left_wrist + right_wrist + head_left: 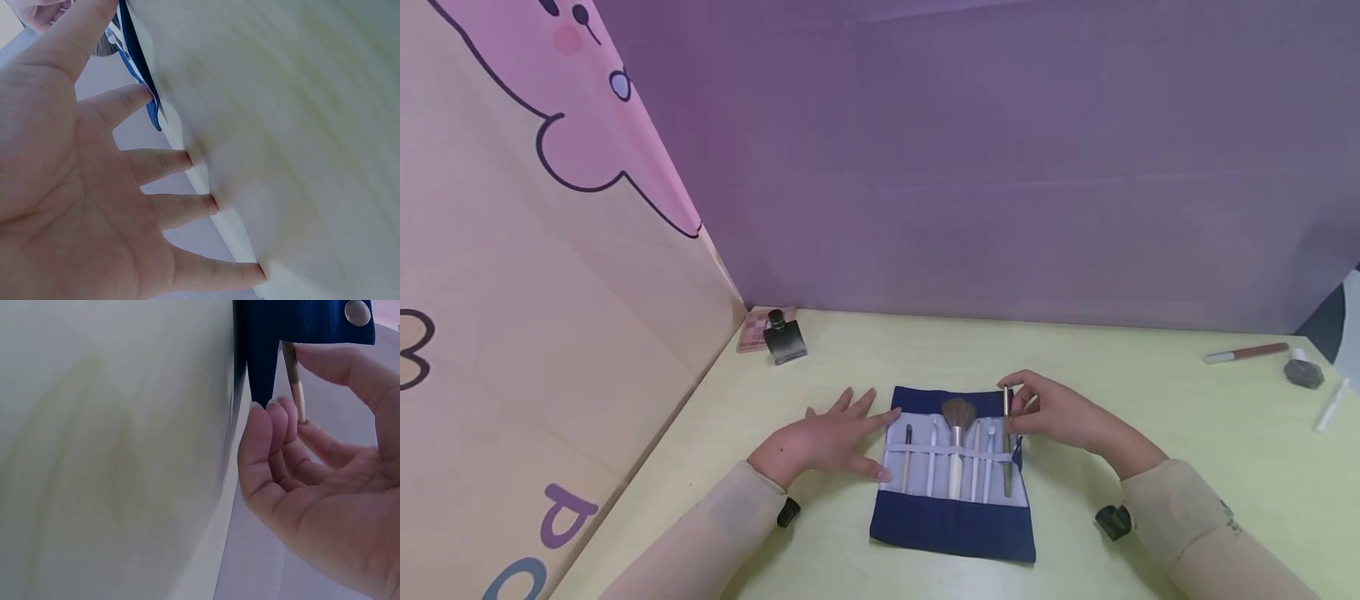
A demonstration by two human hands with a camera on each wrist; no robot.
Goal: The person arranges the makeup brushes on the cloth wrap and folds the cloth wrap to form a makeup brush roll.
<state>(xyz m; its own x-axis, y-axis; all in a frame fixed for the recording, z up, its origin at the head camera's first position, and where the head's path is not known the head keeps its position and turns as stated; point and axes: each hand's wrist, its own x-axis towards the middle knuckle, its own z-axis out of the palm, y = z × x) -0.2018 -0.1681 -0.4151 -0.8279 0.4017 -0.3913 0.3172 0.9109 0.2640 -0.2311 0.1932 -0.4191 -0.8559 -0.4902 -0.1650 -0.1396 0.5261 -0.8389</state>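
Note:
A navy brush roll (952, 527) lies unfolded on the table, its pale lining holding several makeup brushes under an elastic band. Among them a fluffy brown brush (958, 412) stands out in the middle. At the rightmost slot, my right hand (1051, 410) pinches a slim gold makeup brush (1007, 467) near its upper end. In the right wrist view, the thumb lies against this brush (292, 369) and a fingertip meets its end; the roll's flap hides the rest. With fingers spread, my left hand (831, 440) rests at the roll's left edge, fingertips touching roll and table.
At the back left, a dark glass bottle (786, 340) stands by a pink checked palette (752, 332). Far right lie a brown-and-silver tube (1247, 352), a dark small bottle (1303, 372) and a white stick (1332, 406). A purple cloth wall (1000, 167) borders the table's back.

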